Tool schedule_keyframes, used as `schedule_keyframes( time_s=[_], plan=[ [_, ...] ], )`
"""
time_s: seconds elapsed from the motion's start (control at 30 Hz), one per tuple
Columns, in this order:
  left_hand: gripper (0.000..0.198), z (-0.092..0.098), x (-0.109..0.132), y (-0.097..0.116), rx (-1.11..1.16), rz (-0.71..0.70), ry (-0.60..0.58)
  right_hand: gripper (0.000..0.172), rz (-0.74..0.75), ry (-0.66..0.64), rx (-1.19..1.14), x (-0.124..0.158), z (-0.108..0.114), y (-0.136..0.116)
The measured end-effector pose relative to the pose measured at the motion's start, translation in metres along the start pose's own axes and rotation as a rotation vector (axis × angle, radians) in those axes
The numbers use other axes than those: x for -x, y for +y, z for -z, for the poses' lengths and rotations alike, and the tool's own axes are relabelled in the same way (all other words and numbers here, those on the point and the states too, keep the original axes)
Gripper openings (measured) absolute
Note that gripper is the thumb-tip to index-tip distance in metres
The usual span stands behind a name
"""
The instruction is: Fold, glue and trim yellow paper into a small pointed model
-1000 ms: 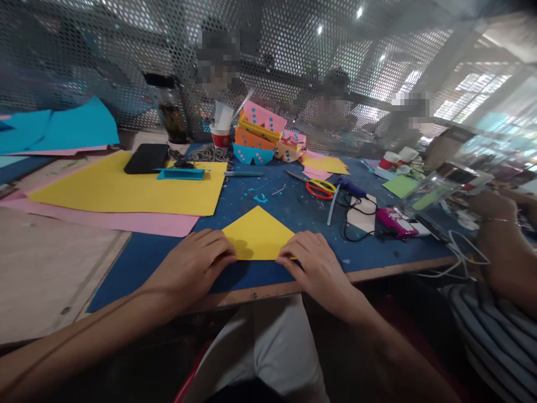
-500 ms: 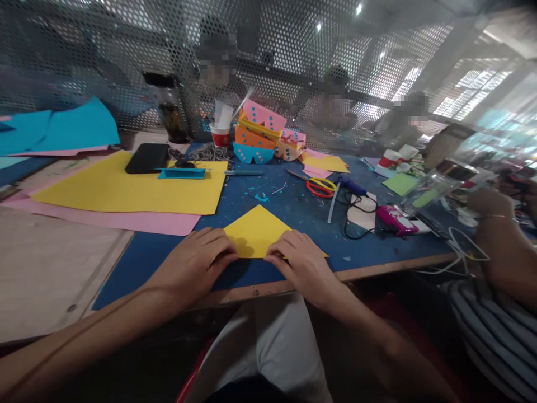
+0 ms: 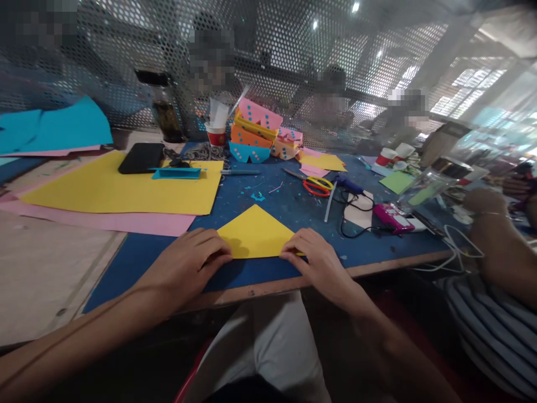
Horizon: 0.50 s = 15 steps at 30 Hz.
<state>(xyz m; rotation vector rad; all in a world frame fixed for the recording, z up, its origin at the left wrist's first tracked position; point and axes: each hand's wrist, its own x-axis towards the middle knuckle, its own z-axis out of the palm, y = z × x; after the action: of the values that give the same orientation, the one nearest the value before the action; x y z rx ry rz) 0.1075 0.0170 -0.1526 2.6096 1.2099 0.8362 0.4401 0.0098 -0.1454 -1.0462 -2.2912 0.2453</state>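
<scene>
Pinches yellow triangle (image 3: 257, 232) with left hand (image 3: 196, 252) and right hand (image 3: 315, 254). Has dark contents (image 3: 168, 120) in far-left jar (image 3: 164, 106), something pale (image 3: 218, 113) in cup (image 3: 216, 135) beyond.

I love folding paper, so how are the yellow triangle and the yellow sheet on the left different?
The yellow triangle looks smaller than the yellow sheet. The left hand and right hand touch the triangle; a blue folded strip rests on the sheet. Both are yellow.
</scene>
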Motion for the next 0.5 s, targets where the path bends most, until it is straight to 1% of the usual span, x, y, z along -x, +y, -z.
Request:
schedule_keyframes(
  time_s=[0.1,0.2,0.33,0.43,0.5],
  plan=[
    [0.040,0.002,0.008,-0.002,0.003,-0.044,0.030,0.010,-0.011,0.001,0.017,-0.001,-0.001,0.000],
    [0.038,0.007,0.017,-0.005,0.003,-0.051,0.049,0.012,-0.021,0.006,0.026,-0.002,-0.002,0.000],
    [0.040,0.014,0.022,-0.008,-0.005,-0.006,0.047,0.013,-0.036,-0.001,0.016,-0.001,-0.001,-0.001],
    [0.042,0.014,0.021,-0.009,0.000,0.048,0.045,0.013,-0.044,0.008,-0.026,0.001,0.001,-0.001],
    [0.043,0.013,0.020,-0.010,0.002,0.077,0.035,0.009,-0.047,-0.002,-0.069,0.003,0.004,-0.001]
  ],
)
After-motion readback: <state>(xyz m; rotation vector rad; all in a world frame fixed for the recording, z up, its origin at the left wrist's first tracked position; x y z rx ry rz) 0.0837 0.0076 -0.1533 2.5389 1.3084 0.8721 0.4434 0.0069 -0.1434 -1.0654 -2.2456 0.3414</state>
